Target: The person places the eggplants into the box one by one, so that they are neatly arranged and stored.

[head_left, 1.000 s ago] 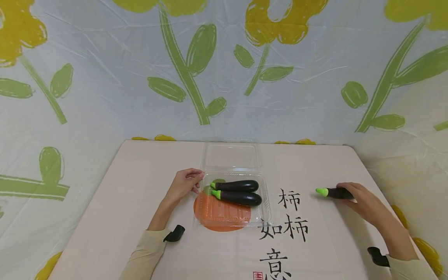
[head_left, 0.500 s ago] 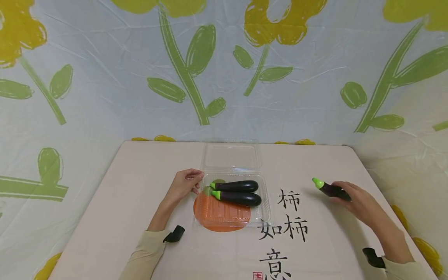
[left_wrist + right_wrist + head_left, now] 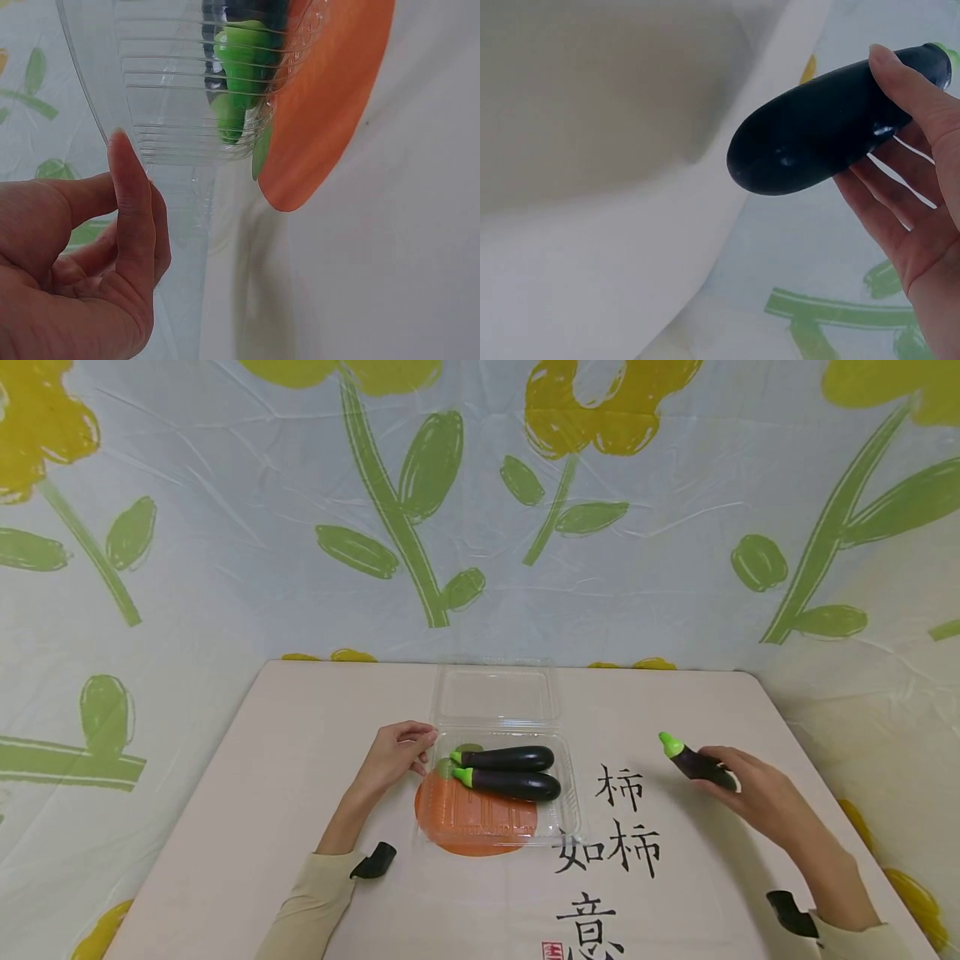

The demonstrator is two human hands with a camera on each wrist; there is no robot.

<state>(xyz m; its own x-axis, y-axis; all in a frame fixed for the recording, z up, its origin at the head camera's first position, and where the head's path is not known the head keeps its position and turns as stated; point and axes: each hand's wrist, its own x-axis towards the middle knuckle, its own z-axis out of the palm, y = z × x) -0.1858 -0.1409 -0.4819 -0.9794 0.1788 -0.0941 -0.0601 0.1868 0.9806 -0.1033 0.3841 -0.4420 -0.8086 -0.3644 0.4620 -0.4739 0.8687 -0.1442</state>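
The held eggplant (image 3: 686, 763), glossy and nearly black, hangs above the counter (image 3: 300, 718) in the right grip (image 3: 761, 793), tilted, its bright green stem end pointing away and to the left. The clear plastic container (image 3: 498, 820) lies open, its lid (image 3: 497, 695) folded back on the far side. Inside, the far eggplant (image 3: 517, 759) and the near eggplant (image 3: 517, 785) lie lengthwise side by side (the near one looks slightly thicker), green stem ends to the left, toward the back of the base.

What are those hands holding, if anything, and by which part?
The right hand holds an eggplant by its dark body. The left hand is at the clear box; whether it grips is unclear.
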